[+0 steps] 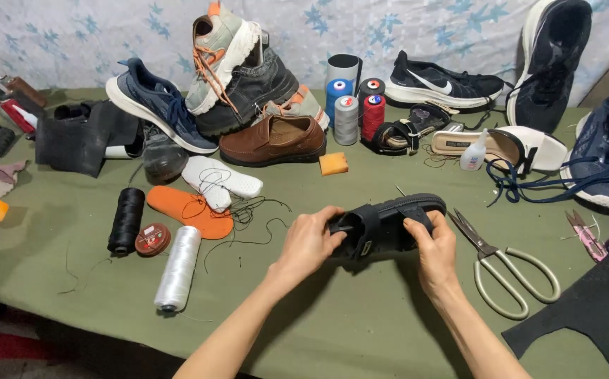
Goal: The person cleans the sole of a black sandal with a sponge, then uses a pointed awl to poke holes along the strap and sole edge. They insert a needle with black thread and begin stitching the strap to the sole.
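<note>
While both hands grip the black strapped rubber sandal (387, 226) above the bench's near edge, left hand (309, 243) and right hand (434, 245) fingers close on its straps; inspection step, steady hold needed.

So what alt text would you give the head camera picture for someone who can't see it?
Two bare hands, left hand and right hand, grip a black sandal above a green table. Scissors lie to its right, thread spools and an orange insole to its left, piled shoes behind.

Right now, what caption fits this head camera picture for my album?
Left hand and right hand grip a black strappy sandal over the green cloth-covered table, beside cream-handled metal scissors.
</note>
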